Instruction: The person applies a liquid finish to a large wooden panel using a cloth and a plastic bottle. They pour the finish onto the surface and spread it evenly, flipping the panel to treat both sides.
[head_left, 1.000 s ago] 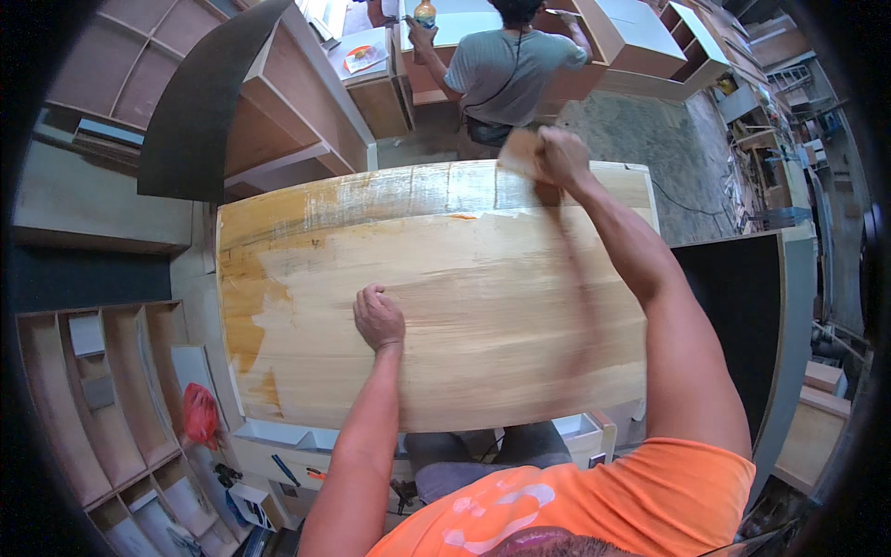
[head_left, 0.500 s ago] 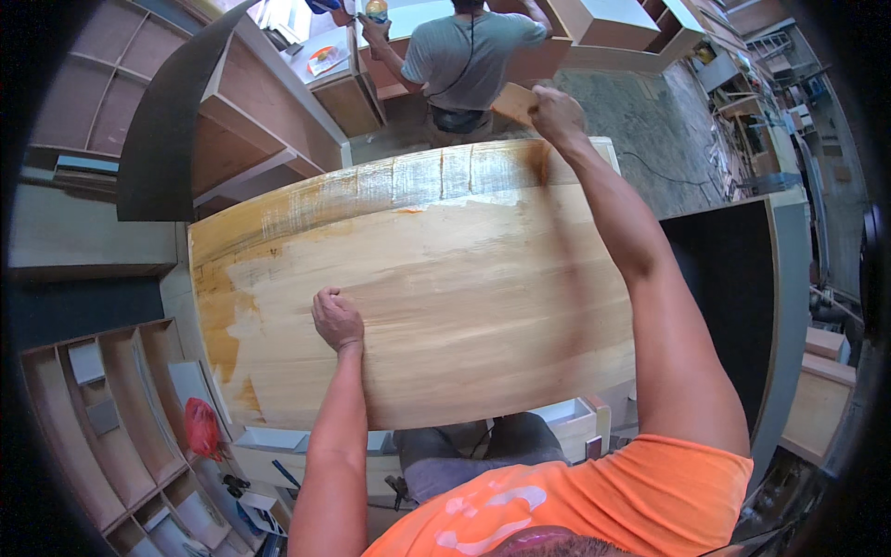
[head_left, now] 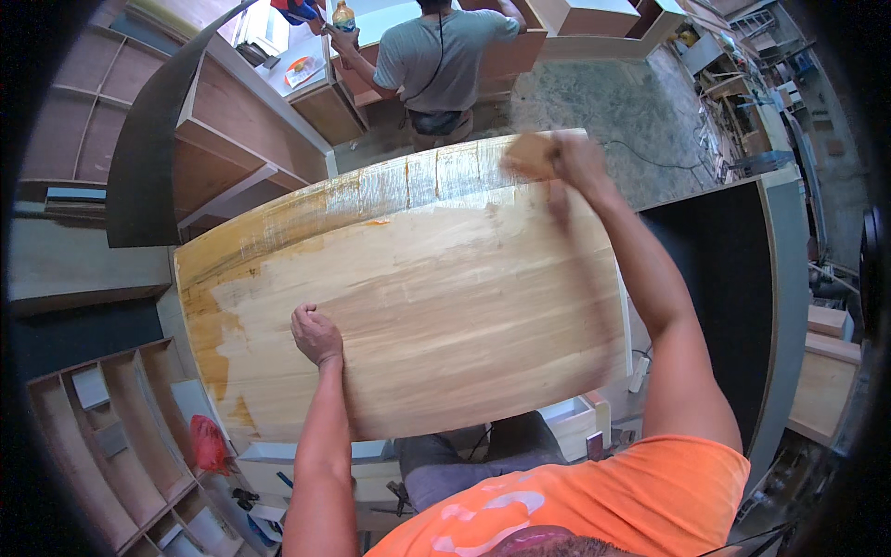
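A large pale wooden panel (head_left: pixel 436 316) lies across in front of me, with amber, glue-like smears at its left end and a wet, shiny, streaked band along its far edge. Curled into a loose fist, my left hand (head_left: pixel 316 336) rests on the left-middle of the panel and shows nothing in it. My right hand (head_left: pixel 580 165), blurred by motion, grips a flat tan spreader (head_left: pixel 532 158) at the far right edge. The spreader overlaps the end of the streaked band; whether it touches the surface is hard to tell. A blurred shadow of my arm falls below it.
Beyond the panel a person in a grey shirt (head_left: pixel 429 60) holds a bottle (head_left: pixel 343 17). A dark curved sheet (head_left: pixel 144 153) stands at the left, near open cabinets. A black-faced panel (head_left: pixel 719 278) is at the right, and a red plastic bag (head_left: pixel 210 444) hangs at lower left.
My right hand has brought the spreader down from beyond the far edge onto the panel's far right part. My left hand stays in a fist on the panel. The whole view has shifted slightly.
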`<state>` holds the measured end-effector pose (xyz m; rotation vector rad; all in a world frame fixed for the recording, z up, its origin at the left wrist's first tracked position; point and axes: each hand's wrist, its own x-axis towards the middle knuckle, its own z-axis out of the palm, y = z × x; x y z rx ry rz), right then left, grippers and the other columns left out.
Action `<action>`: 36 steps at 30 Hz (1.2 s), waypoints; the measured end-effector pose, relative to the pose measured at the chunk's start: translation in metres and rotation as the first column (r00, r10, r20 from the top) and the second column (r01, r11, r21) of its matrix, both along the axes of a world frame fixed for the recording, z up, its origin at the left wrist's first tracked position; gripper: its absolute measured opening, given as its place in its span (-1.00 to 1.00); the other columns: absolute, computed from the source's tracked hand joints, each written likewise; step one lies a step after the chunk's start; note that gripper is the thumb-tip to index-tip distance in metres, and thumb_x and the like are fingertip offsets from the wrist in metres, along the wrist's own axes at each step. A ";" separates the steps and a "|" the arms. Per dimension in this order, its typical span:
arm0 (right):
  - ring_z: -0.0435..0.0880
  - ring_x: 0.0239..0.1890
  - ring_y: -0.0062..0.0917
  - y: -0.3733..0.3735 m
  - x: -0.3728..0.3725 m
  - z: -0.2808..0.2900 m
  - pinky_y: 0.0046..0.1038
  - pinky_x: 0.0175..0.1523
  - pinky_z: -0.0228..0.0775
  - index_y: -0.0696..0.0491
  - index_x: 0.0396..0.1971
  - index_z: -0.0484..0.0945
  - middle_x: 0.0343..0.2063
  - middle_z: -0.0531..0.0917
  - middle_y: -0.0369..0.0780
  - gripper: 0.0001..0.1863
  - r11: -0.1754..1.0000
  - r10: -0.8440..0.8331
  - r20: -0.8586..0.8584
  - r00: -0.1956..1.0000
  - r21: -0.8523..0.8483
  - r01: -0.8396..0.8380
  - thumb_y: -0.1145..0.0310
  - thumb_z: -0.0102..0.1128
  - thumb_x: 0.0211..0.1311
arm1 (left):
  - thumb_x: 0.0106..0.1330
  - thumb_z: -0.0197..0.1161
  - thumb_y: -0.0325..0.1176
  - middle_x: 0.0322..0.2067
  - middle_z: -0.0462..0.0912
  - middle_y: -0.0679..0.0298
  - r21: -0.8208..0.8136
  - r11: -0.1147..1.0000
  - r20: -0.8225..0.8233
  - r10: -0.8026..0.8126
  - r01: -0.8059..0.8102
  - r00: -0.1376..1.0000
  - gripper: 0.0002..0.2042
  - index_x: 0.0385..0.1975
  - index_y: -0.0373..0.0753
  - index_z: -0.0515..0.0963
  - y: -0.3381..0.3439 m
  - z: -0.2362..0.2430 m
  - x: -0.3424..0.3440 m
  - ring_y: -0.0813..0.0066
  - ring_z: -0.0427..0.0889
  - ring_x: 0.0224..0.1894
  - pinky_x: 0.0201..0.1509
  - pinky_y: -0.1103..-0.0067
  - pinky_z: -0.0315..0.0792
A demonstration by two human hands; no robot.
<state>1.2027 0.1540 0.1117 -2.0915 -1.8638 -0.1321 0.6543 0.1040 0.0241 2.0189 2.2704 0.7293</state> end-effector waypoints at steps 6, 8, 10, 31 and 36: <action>0.69 -0.30 -0.07 0.039 0.064 -0.002 -0.11 -0.15 0.52 0.09 -0.42 0.62 -0.35 0.68 0.01 -0.86 0.971 -0.236 0.013 0.972 0.024 0.236 0.39 0.15 0.03 | 0.24 -0.06 -0.44 -0.28 0.54 0.11 -0.008 0.999 0.007 -0.049 0.049 0.999 -0.85 -0.30 -0.26 0.45 0.011 -0.005 0.010 0.07 0.53 -0.15 -0.06 0.23 0.37; 0.68 -0.30 -0.06 0.045 0.076 0.010 -0.10 -0.15 0.52 0.08 -0.40 0.61 -0.35 0.68 0.01 -0.86 0.941 -0.325 -0.031 0.945 0.086 0.326 0.38 0.15 0.04 | 0.24 -0.07 -0.44 -0.27 0.55 0.12 0.001 0.999 0.003 -0.053 0.053 0.999 -0.85 -0.30 -0.26 0.45 0.012 -0.008 0.009 0.07 0.53 -0.15 -0.05 0.24 0.37; 0.68 -0.28 -0.05 0.032 0.064 0.016 -0.08 -0.16 0.52 0.06 -0.39 0.61 -0.35 0.68 0.00 -0.85 0.924 -0.366 -0.050 0.929 0.099 0.370 0.36 0.14 0.07 | 0.25 -0.07 -0.44 -0.28 0.55 0.11 -0.015 0.999 -0.011 -0.034 0.034 0.999 -0.86 -0.30 -0.26 0.44 0.005 -0.008 0.004 0.07 0.53 -0.14 -0.05 0.23 0.37; 0.68 -0.09 -0.08 -0.045 0.103 0.016 -0.14 -0.02 0.54 0.13 -0.23 0.64 -0.21 0.68 0.05 -0.72 0.742 -0.657 -0.076 0.750 -0.238 0.627 0.34 0.15 0.09 | 0.26 -0.10 -0.47 -0.30 0.56 0.10 0.005 0.998 -0.005 -0.064 0.064 0.998 -0.85 -0.29 -0.27 0.43 0.006 -0.007 0.007 0.05 0.53 -0.16 -0.05 0.24 0.36; 0.68 -0.11 -0.06 -0.075 0.049 0.015 -0.12 -0.01 0.53 0.14 -0.21 0.64 -0.24 0.69 0.06 -0.70 0.766 -0.580 -0.016 0.814 -0.350 0.539 0.35 0.15 0.05 | 0.27 -0.10 -0.45 -0.29 0.56 0.08 -0.005 1.000 -0.035 0.005 -0.005 0.999 -0.84 -0.28 -0.27 0.44 -0.001 -0.005 0.003 0.04 0.53 -0.16 -0.04 0.24 0.36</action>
